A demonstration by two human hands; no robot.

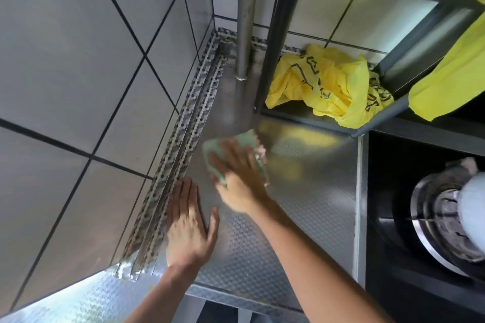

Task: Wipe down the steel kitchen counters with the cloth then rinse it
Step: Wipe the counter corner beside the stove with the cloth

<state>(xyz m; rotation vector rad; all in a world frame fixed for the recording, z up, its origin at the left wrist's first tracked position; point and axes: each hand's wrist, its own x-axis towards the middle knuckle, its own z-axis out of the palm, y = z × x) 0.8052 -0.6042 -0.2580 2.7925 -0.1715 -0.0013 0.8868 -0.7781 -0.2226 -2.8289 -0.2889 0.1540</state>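
Observation:
A pale green cloth [246,140] lies flat on the patterned steel counter [309,191], near its middle. My right hand [237,176] presses down on the cloth with the fingers spread over it; the cloth's edges show around the fingertips. My left hand [187,225] rests flat on the counter beside the tiled wall, palm down, fingers together, holding nothing. The two hands are close but apart.
A grey tiled wall [78,86] borders the counter on the left, with a perforated metal strip [181,139] along its foot. A steel pole [245,16] stands in the corner. A yellow plastic bag [328,86] sits on a dark rack's shelf. A gas burner [441,220] is at right.

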